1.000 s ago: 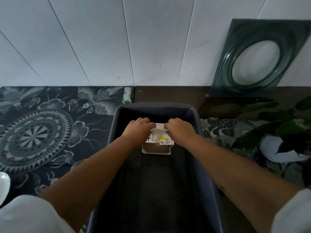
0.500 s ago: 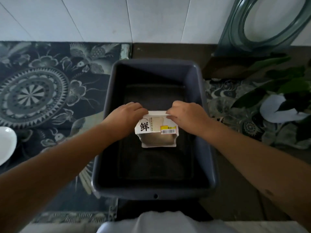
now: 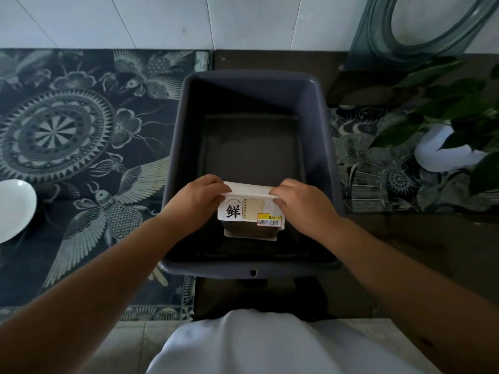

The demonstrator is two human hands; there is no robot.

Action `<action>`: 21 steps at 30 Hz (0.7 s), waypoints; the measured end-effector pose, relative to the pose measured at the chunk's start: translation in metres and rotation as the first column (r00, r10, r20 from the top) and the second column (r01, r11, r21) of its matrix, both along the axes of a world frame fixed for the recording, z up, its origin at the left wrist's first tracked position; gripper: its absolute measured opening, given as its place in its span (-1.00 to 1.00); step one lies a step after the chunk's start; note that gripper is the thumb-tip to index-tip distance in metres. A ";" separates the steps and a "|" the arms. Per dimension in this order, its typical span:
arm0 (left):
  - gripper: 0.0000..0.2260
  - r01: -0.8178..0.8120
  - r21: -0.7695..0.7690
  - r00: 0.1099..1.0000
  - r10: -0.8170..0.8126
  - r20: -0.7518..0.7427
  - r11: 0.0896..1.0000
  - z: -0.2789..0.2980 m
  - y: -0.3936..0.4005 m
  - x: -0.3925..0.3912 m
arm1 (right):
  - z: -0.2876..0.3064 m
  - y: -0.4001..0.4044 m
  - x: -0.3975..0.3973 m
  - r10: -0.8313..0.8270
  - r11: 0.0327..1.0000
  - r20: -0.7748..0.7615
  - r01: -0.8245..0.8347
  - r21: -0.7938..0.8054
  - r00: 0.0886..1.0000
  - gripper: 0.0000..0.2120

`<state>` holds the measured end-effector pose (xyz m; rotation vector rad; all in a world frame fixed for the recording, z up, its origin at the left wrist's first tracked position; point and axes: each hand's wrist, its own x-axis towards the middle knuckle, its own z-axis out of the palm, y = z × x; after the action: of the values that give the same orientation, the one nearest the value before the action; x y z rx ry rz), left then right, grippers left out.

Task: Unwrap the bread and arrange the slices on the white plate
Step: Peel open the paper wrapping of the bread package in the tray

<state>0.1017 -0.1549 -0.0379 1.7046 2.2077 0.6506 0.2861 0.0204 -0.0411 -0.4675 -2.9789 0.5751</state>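
Bread package (image 3: 249, 211) is held over the near part of a dark grey plastic tub (image 3: 321, 130), and I cannot tell whether its lower end touches the tub floor. It is a white wrapper with a large black character, a clear window through which a pale slice shows, and a yellow barcode sticker (image 3: 269, 220) at the lower right of the front face. The package looks unopened; the folded top edge is whole.

Both hands grasp this top edge. The left hand (image 3: 198, 202) pinches the left corner of the fold and the right hand (image 3: 299, 202) pinches the right corner, with fingers curled over the far side and thumbs on the near side. The hands are apart from each other, with the wrapper between them.

The step in hand, as I judge it, is the beginning of the unwrapping: the package is gripped at its seal but nothing is torn or peeled yet. The next move probably calls for pulling the two corners apart, or unfolding the top flap, with a steady force so that the soft slices inside are not crushed.

The white plate (image 3: 13, 209) lies at the left edge of the view on the patterned cloth (image 3: 89, 136) that covers the surface, well apart from the tub. It holds nothing that I can see, so the arranging is not yet begun. After opening, the slices must travel to the left across the tub wall to reach it. A potted plant (image 3: 445, 155) stands on the right, away from this path.
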 end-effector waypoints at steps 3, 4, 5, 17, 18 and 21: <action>-0.81 0.031 -0.011 0.999 -0.031 -0.004 0.999 0.005 -0.008 -0.001 | 0.003 -0.006 0.007 -0.017 1.000 0.003 0.018 -0.017 1.000 -0.85; -0.81 0.043 -0.020 0.999 -0.043 0.001 0.999 0.007 -0.011 0.001 | 0.004 -0.009 0.010 -0.024 1.000 0.005 0.024 -0.016 1.000 -0.85; -0.80 0.059 -0.031 0.998 -0.059 0.009 0.998 0.009 -0.013 0.001 | 0.004 -0.011 0.013 -0.037 0.999 0.007 0.037 -0.019 0.999 -0.85; -0.83 0.119 -0.128 0.993 -0.120 -0.005 0.985 0.012 -0.020 -0.013 | 0.005 -0.021 0.015 -0.105 0.994 0.013 0.105 -0.024 0.994 -0.82; -0.85 0.085 -0.138 0.996 -0.086 0.001 0.987 0.012 -0.020 -0.014 | 0.006 -0.020 0.015 -0.105 0.994 0.012 0.105 -0.019 0.994 -0.83; -0.90 -0.006 -0.171 0.999 0.000 -0.033 0.985 0.012 -0.022 -0.013 | 0.008 -0.019 0.013 -0.084 0.997 0.014 0.084 -0.002 0.996 -0.83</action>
<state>0.0888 -0.1767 -0.0264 1.6367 2.2178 0.4226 0.2992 0.0015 -0.0332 -0.5952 -2.9548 0.5704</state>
